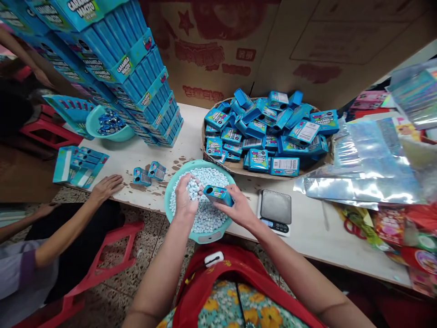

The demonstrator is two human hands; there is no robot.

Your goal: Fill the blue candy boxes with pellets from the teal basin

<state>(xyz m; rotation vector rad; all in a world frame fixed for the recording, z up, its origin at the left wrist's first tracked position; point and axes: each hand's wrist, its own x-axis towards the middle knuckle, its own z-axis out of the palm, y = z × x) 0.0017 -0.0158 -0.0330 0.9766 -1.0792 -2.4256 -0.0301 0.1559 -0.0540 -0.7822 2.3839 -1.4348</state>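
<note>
My left hand (pixel 186 199) cups a heap of small pale-blue candies (pixel 194 188) over a turquoise basin (pixel 168 203), which is filled with the same candies. Just right of it, my right hand (pixel 235 205) grips a small blue candy box (pixel 218 195), tilted with its end toward the cupped candies. Both hands are above the basin. Beside the basin, on the right, lies a small digital scale (pixel 276 207) with a bare grey plate. Two blue boxes (pixel 149 174) stand on the table left of the basin.
A cardboard tray (pixel 235 169) heaped with blue boxes sits behind the basin. Tall stacks of display cartons (pixel 136 86) rise at the left, near a turquoise bowl (pixel 118 135). Silver foil sheets (pixel 368 159) cover the right side. A co-worker's hand (pixel 107 187) rests on the table edge.
</note>
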